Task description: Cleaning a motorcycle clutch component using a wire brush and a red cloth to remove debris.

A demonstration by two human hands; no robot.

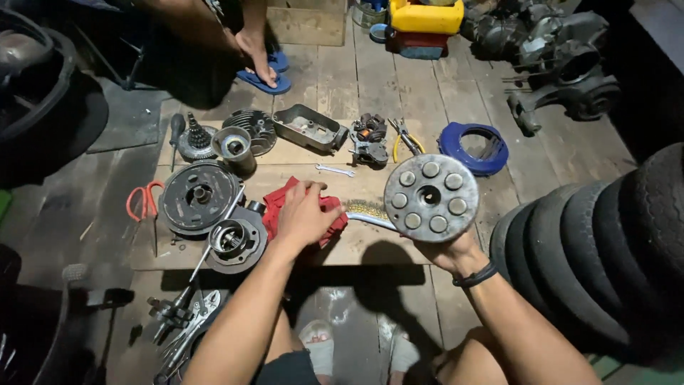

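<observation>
From the head camera, looking down, the person's right hand sits right of centre in the frame, closed from below around a round grey metal disc studded with raised buttons around a centre hole; only the heel of the hand and the wrist with its black wrist band show, so I cannot tell how the fingers lie behind the disc. The disc is tilted up towards the camera, above the board and not resting on it. The left hand is at the middle of the frame, fingers curled down onto a red rag, gripping or pressing it; which, I cannot tell. Just between the two hands lies a wire brush, its bristles beside the rag and its handle running under the disc's edge. To my eye the risk is the disc: it looks heavy and oily, it is held by one hand alone, and if it slips it lands on the brush or the small wrench above it, or on the person's feet at the bottom of the frame. At left the round engine housings and red-handled scissors crowd the board, so a swept rag could knock loose parts off. Another person's sandalled foot stands at the upper left, well apart.
</observation>
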